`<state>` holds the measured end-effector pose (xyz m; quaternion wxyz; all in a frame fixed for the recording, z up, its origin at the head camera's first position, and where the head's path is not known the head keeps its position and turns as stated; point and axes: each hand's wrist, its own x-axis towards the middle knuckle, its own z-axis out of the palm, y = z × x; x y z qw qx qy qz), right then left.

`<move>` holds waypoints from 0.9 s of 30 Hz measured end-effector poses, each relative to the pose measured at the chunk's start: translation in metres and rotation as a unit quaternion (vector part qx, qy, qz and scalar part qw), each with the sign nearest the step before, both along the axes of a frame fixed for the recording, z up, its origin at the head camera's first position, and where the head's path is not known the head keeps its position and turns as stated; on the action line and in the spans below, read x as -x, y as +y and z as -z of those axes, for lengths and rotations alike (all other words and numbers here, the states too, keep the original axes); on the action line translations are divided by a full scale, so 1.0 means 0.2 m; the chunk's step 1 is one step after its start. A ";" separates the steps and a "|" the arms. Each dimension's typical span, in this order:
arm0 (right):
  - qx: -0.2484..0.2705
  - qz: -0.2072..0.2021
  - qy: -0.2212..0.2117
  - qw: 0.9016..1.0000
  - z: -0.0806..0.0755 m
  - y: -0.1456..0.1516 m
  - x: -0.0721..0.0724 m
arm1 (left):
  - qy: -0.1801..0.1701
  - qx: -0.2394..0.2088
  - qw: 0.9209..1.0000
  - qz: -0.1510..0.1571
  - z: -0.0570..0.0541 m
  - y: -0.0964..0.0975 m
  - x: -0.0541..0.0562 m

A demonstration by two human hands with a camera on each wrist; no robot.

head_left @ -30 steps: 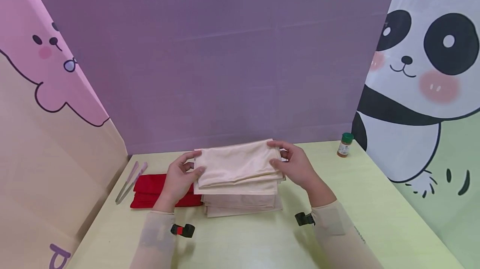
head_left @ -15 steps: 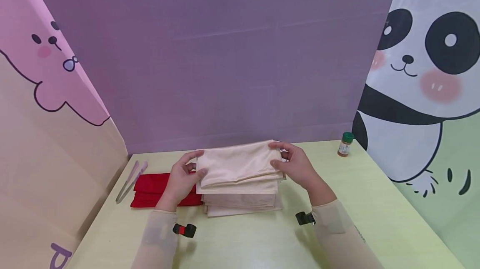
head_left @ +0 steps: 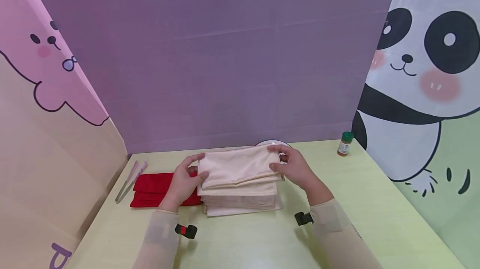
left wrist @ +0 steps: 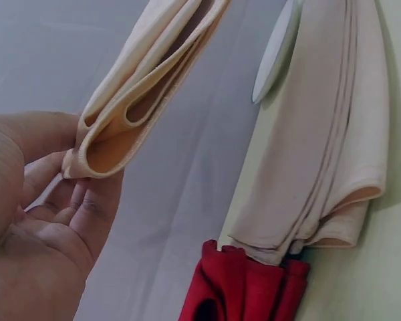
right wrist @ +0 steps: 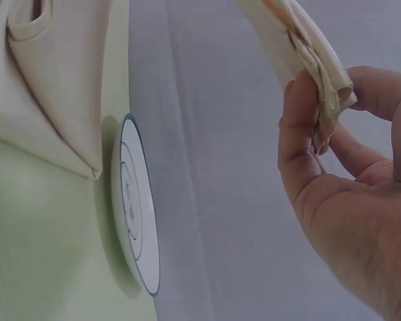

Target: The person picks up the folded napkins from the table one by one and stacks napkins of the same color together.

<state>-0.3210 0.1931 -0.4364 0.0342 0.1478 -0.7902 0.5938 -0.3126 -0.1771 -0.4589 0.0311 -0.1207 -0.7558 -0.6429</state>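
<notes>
A folded cream cloth [head_left: 238, 167] is held up by both hands, one at each end. My left hand [head_left: 183, 183] pinches its left end; the looped fold layers of the cloth [left wrist: 107, 144] show in the left wrist view. At the right end, my right hand [head_left: 298, 171] pinches the layers between thumb and fingers, with the cloth's edge [right wrist: 327, 93] bunched there. Below and apart from it, a folded beige cloth [head_left: 240, 210] lies on the table, its upper part hidden in the head view. A folded red cloth [head_left: 153, 190] lies left of that, partly behind my left hand.
A white plate with a blue rim [right wrist: 147, 257] stands at the back of the table, mostly hidden in the head view. Tongs [head_left: 129, 183] lie at the far left. A small jar with a green lid [head_left: 345, 144] stands at the back right, before the purple backdrop [head_left: 240, 61].
The held cream cloth has dropped slightly at its right end, and the plate's rim now shows behind it. My left hand has shifted a little to the right.
</notes>
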 end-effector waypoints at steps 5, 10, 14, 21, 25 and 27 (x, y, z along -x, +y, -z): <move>-0.018 0.003 -0.019 1.000 0.03 0.00 0.02 | -0.032 0.017 0.999 -0.006 0.03 0.01 0.01; -0.018 -0.003 -0.036 0.999 0.06 0.01 0.02 | -0.042 0.032 0.999 -0.001 0.07 0.02 0.02; -0.023 -0.005 -0.053 0.998 0.09 0.02 0.04 | -0.033 0.046 0.998 0.004 0.10 0.03 0.03; -0.054 -0.012 -0.062 0.997 0.14 0.02 0.06 | -0.032 0.109 0.993 -0.014 0.10 0.04 0.01; -0.072 -0.003 -0.057 0.996 0.17 0.03 0.07 | -0.035 0.124 0.992 -0.004 0.10 0.05 0.00; -0.080 -0.001 -0.056 0.995 0.18 0.03 0.07 | -0.038 0.125 0.991 0.003 0.10 0.05 0.00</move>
